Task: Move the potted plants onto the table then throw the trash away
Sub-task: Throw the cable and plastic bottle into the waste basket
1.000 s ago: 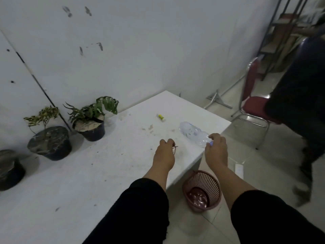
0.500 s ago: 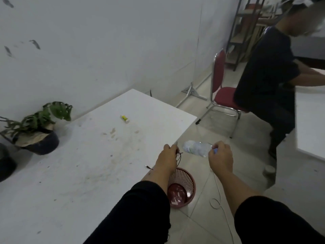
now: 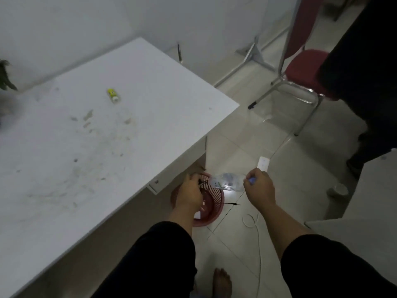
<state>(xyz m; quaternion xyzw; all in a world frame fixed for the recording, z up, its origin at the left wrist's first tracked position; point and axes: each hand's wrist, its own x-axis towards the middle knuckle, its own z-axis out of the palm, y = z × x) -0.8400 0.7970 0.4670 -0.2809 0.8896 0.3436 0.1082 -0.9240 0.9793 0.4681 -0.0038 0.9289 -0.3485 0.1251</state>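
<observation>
A red mesh waste basket [image 3: 214,203] stands on the floor beside the white table [image 3: 150,87], with white scraps inside. My right hand [image 3: 258,189] grips a clear plastic bottle [image 3: 227,181] by its blue cap end; the bottle lies level over the basket's rim. My left hand [image 3: 190,193] hovers over the basket, fingers pinched on a thin dark twig [image 3: 200,182]. A small yellow tube [image 3: 112,95] lies on the table. Only a few leaves of a potted plant [image 3: 4,76] show at the left edge.
A red chair [image 3: 305,67] with metal legs stands at the far right, next to a person in dark clothes [image 3: 365,72]. A white power strip [image 3: 263,163] and its cable [image 3: 257,244] lie on the tiled floor. Another white surface [image 3: 354,229] sits at the right.
Both hands have left the tabletop and dropped over the basket, carrying the bottle and the twig. The view swung right and down, so the plant pots slid out of sight.
</observation>
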